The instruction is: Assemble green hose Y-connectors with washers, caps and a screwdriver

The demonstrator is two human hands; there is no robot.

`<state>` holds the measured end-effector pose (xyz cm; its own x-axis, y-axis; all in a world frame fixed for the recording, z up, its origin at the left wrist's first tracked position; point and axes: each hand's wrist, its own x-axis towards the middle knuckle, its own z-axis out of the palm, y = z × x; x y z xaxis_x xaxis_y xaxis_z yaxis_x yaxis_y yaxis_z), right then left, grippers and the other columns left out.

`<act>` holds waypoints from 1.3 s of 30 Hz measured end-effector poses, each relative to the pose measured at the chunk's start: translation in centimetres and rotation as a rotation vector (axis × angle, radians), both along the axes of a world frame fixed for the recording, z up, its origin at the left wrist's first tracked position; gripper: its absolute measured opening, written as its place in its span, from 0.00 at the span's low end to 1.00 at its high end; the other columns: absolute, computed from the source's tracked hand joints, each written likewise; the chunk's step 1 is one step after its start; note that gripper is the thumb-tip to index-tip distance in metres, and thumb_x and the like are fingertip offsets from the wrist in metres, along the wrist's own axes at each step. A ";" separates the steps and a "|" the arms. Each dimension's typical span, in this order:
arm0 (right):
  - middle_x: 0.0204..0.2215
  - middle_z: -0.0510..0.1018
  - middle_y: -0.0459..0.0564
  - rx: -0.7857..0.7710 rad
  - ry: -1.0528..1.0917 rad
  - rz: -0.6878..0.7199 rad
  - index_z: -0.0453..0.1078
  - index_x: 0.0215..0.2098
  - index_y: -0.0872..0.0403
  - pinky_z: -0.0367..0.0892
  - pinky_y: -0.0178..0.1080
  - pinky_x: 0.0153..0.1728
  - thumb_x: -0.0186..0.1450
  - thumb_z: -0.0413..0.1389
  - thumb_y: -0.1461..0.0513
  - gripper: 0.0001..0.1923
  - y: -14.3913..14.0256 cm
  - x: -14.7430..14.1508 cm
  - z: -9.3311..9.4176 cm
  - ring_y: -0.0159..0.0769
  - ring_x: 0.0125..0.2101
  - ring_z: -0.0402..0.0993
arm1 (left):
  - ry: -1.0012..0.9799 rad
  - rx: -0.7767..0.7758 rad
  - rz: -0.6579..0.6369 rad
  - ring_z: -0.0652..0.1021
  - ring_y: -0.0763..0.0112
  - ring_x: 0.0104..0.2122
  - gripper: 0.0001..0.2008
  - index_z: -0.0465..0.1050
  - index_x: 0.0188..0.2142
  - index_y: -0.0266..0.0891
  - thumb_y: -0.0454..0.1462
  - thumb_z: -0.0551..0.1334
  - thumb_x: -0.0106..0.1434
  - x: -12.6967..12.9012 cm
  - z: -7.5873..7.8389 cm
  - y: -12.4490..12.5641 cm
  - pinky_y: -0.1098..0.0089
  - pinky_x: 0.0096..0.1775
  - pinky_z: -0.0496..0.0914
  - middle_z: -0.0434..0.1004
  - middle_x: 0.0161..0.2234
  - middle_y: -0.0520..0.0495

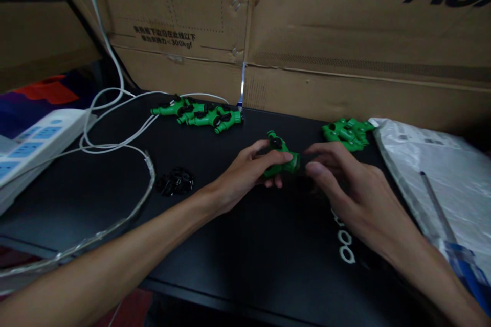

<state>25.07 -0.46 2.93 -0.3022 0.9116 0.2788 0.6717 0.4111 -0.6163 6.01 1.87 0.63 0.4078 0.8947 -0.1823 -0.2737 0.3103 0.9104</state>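
Glossy green plastic fitting (282, 156), matt black tabletop (238, 245), rough brown cardboard wall (326, 25).

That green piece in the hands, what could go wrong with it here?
1. The left hand pinches the green piece with fingertips only, off the black table; it might slip and drop.
2. The right hand is close beside it with fingers curled, so a bump could knock it loose.
3. The small black parts lie loose near the white cable; a moving forearm might scatter them.
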 end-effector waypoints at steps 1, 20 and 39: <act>0.25 0.78 0.43 -0.005 0.031 0.030 0.67 0.45 0.52 0.68 0.33 0.24 0.73 0.54 0.54 0.10 0.1 0.0 -0.3 0.31 0.22 0.76 | 0.003 -0.001 0.006 0.72 0.78 0.25 0.17 0.72 0.45 0.38 0.43 0.70 0.60 0.0 -0.1 0.0 0.73 0.29 0.63 0.73 0.31 0.54; 0.55 0.78 0.62 0.267 -0.427 0.620 0.69 0.59 0.60 0.80 0.44 0.50 0.68 0.52 0.74 0.22 -4.8 -5.0 -2.5 0.47 0.53 0.79 | -0.033 0.061 0.229 0.72 0.77 0.25 0.14 0.69 0.42 0.39 0.42 0.68 0.62 -0.4 -1.2 1.4 0.74 0.29 0.62 0.75 0.30 0.53; 0.49 0.82 0.54 0.346 0.055 0.129 0.72 0.39 0.51 0.77 0.46 0.52 0.68 0.59 0.68 0.06 0.6 -1.3 -0.9 0.42 0.49 0.81 | -0.175 -0.173 0.045 0.72 0.78 0.25 0.12 0.75 0.34 0.37 0.44 0.68 0.62 -0.2 -0.3 0.3 0.77 0.28 0.63 0.71 0.27 0.53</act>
<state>23.81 0.14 1.99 -0.3846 0.7161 0.5825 0.5706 0.6805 -0.4598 5.82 2.17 0.30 0.4071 0.8741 -0.2650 -0.4393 0.4417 0.7823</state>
